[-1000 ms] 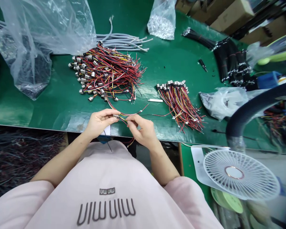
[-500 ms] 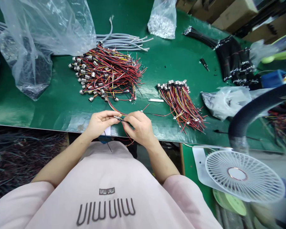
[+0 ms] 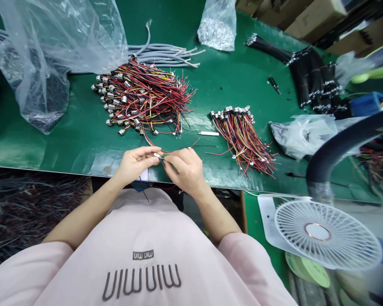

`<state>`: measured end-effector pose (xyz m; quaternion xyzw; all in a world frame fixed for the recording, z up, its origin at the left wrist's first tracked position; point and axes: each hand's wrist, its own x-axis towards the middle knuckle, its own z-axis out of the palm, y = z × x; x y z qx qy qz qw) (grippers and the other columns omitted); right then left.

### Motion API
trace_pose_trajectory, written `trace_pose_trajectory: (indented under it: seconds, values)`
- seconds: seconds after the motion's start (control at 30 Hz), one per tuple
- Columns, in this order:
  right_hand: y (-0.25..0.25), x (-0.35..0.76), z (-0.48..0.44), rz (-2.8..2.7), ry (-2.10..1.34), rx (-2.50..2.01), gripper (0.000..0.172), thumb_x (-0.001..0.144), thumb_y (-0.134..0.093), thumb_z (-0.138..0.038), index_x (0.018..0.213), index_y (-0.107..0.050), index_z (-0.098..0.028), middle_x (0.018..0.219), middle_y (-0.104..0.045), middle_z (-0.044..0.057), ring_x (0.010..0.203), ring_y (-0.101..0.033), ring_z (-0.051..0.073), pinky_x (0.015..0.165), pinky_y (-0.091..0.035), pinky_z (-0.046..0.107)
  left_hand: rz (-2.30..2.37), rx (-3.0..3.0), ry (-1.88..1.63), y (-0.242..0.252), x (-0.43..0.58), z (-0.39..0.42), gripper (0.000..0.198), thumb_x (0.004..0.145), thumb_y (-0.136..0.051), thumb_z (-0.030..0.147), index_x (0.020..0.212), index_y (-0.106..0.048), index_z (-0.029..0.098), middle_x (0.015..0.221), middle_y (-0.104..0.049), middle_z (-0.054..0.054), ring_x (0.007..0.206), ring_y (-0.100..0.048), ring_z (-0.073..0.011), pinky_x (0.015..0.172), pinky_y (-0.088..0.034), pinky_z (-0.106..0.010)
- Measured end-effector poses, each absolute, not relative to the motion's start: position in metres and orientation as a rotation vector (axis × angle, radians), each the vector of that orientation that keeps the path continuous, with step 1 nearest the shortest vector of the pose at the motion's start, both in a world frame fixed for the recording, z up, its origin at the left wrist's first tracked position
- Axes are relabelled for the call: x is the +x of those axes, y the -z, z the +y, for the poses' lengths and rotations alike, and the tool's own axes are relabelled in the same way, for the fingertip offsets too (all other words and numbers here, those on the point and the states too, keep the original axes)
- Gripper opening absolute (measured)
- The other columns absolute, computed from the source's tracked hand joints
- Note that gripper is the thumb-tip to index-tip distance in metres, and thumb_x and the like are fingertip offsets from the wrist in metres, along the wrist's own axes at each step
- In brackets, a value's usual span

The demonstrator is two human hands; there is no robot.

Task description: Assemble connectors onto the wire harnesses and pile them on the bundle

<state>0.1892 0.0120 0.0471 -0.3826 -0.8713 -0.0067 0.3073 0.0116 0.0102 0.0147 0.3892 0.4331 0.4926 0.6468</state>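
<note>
At the table's front edge, my left hand [image 3: 135,165] pinches a small white plug connector [image 3: 158,156] between thumb and fingers. My right hand [image 3: 187,168] meets it from the right, its fingers closed on thin wires [image 3: 164,160] at the connector; the exact contact is hidden by the fingertips. A dark wire hangs below my left hand. Beyond my hands lies a large heap of wire harnesses [image 3: 156,100] with round metal connectors. To the right is a smaller bundle of harnesses [image 3: 242,140], and a white pen-like stick [image 3: 208,133] lies beside it.
Clear plastic bags [image 3: 47,89] and grey cables [image 3: 169,55] lie at the back left. Another bag [image 3: 217,29] of shiny parts stands behind. Black cable bundles [image 3: 311,76] lie to the right. A white fan [image 3: 327,233] and a black hose [image 3: 335,144] take up the right side.
The white connector has turned slightly and shows more between my fingertips. The loose wires right of and below my right hand have shifted. Both hands have stayed nearly in place.
</note>
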Motion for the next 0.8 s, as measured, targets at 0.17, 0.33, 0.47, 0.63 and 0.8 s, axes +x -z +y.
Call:
trace_pose_trajectory:
  seconds: [0.17,0.33,0.47,0.63,0.8]
  values:
    - [-0.0488,0.1919,0.0087,-2.286,0.017,-1.015,0.015,0.089,-0.054,-0.015,0.076,-0.060,-0.020,0.077,-0.067,0.003,0.073,-0.055,0.016,0.068,-0.037,0.032,1.045,0.932,-1.117,-0.0169,0.0128,0.0103,0.033,0.060,-0.085,0.033,0.087,-0.078,0.015,0.060,-0.069,-0.001,0.054,-0.061,-0.0101,0.056,-0.053,-0.021]
    - [-0.0489,0.1893,0.0088,-2.295,0.040,-0.988,0.018,0.088,-0.053,-0.013,0.072,-0.057,-0.020,0.073,-0.066,0.003,0.070,-0.055,0.016,0.067,-0.038,0.032,1.073,0.943,-1.084,-0.0173,0.0110,0.0087,0.028,0.061,-0.084,0.029,0.086,-0.079,0.016,0.058,-0.069,-0.001,0.054,-0.061,-0.0104,0.054,-0.051,-0.020]
    - [-0.0469,0.1841,0.0119,-2.307,0.034,-0.962,0.019,0.090,-0.051,-0.013,0.073,-0.057,-0.019,0.072,-0.065,0.003,0.070,-0.055,0.015,0.067,-0.037,0.032,1.065,0.947,-1.065,-0.0143,0.0090,0.0081,0.028,0.062,-0.083,0.027,0.087,-0.079,0.016,0.059,-0.070,-0.001,0.054,-0.062,-0.0103,0.055,-0.051,-0.020]
    - [-0.0523,0.1869,0.0150,-2.355,-0.100,-0.912,0.013,0.091,-0.052,-0.016,0.082,-0.061,-0.018,0.080,-0.069,0.003,0.075,-0.057,0.015,0.070,-0.038,0.032,1.022,0.896,-1.101,-0.0127,0.0085,0.0083,0.029,0.061,-0.084,0.028,0.088,-0.079,0.017,0.062,-0.071,-0.001,0.056,-0.064,-0.0110,0.057,-0.053,-0.021]
    - [-0.0552,0.1881,0.0145,-2.340,-0.103,-0.946,0.014,0.090,-0.052,-0.014,0.079,-0.061,-0.017,0.079,-0.068,0.005,0.075,-0.057,0.016,0.072,-0.038,0.033,1.051,0.910,-1.108,-0.0118,0.0084,0.0086,0.033,0.062,-0.084,0.033,0.089,-0.079,0.015,0.062,-0.071,-0.002,0.056,-0.064,-0.0123,0.057,-0.053,-0.023]
